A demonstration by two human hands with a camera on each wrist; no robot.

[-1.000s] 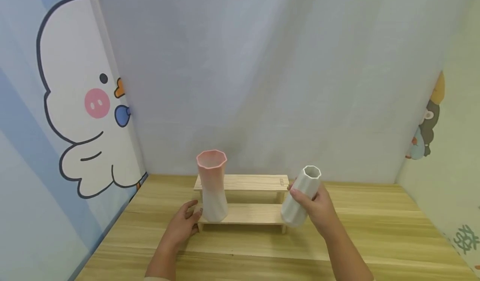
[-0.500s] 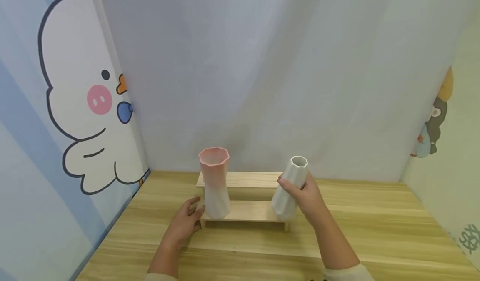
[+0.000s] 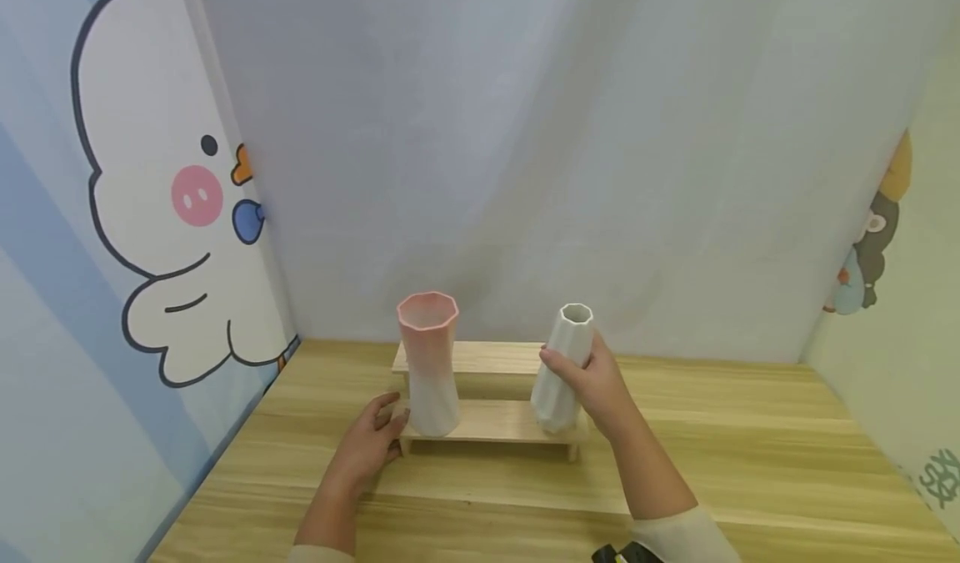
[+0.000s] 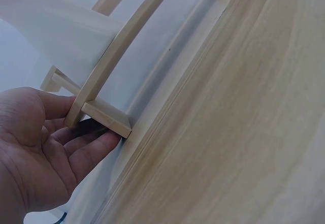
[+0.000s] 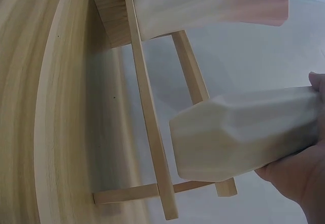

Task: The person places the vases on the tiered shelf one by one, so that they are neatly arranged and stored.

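Observation:
My right hand grips a white faceted vase round its side. The vase leans slightly, its base just above the right end of the lower step; in the right wrist view a narrow gap shows between the white vase and the board. My left hand holds the left end of a two-step wooden shelf. In the left wrist view, the thumb lies on the board's end and the fingers press the shelf's leg. A taller pink-and-white vase stands upright on the lower step's left end.
The shelf stands on a wood-grain table near a pale grey cloth backdrop. Cartoon-printed panels flank the table. A small black object shows at the bottom edge by the right sleeve.
My right hand has moved left with the white vase, from beside the shelf to over the lower step's right end, and the vase is more upright. The left hand stays at the shelf.

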